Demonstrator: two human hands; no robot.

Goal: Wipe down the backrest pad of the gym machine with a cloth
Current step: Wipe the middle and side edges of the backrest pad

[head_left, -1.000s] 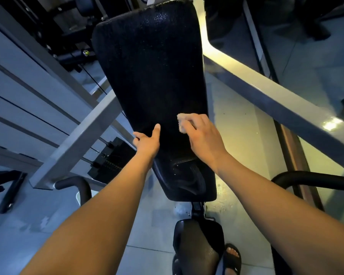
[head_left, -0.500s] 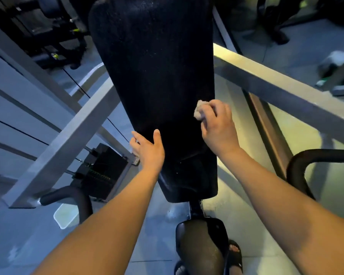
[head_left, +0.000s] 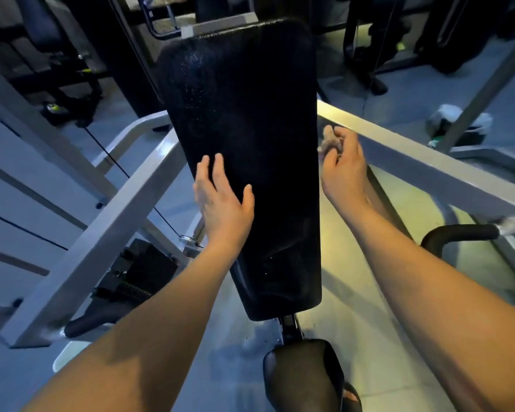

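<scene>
Dim bluish light was recorded, yellow glow fell on floor (head_left: 354, 263) beneath right hand (head_left: 344, 173) fingers (head_left: 348, 139), cloth (head_left: 327, 145) between them was motion-blurred, bar (head_left: 428, 162) beyond them was bowed by lens.

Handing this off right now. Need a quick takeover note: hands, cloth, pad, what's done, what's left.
Left hand: open, fingers flat along the left edge of the backrest pad, thumb on its face.
Right hand: grips the bunched cloth at the pad's right edge, off its face, in front of the grey frame bar.
Done: cannot tell how much is wiped; the upper pad shows wet-looking speckles.
Left: put the cloth on the pad face and wipe, probably the upper part and edges.
</scene>
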